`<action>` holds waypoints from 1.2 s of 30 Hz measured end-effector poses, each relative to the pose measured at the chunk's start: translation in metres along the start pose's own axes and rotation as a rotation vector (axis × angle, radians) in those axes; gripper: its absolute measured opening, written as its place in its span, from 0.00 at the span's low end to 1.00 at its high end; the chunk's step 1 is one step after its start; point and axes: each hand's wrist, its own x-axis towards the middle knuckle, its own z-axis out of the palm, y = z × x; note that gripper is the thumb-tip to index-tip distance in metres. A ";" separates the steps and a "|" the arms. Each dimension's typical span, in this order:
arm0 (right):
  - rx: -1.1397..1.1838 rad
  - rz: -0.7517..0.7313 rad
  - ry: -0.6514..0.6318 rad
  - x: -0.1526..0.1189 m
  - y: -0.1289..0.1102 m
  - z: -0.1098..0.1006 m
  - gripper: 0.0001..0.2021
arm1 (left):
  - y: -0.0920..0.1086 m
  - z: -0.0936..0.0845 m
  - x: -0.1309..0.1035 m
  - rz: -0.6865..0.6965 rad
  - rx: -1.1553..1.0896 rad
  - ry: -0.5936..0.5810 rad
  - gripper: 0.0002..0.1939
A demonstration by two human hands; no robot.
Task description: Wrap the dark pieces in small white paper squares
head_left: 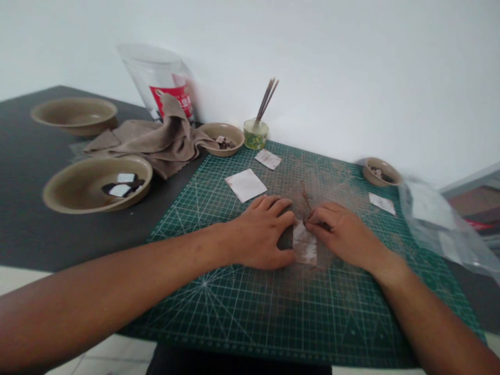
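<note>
Place: craft workspace
Cutting mat (250,307): gridded, dusty, beneath the right hand (344,237)
Bowl (373,180): bits (377,172) inside, beyond that hand

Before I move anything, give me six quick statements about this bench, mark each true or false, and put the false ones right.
1. The right hand is at the far end of the stained white piece. True.
2. The left hand is inside a bowl. False: it is over the green mat, beside that piece.
3. The thin sticks stand in the patterned glass. True.
4. The clear bucket stands right of the mat. False: it stands to the left, behind the brown cloth.
5. The nearer large bowl holds dark and white pieces. True.
6. The clear plastic bag lies at the mat's left edge. False: it lies at the right edge.
</note>
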 end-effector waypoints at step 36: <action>-0.019 -0.139 -0.117 -0.002 0.004 -0.010 0.05 | 0.000 -0.002 0.000 0.008 -0.006 -0.041 0.31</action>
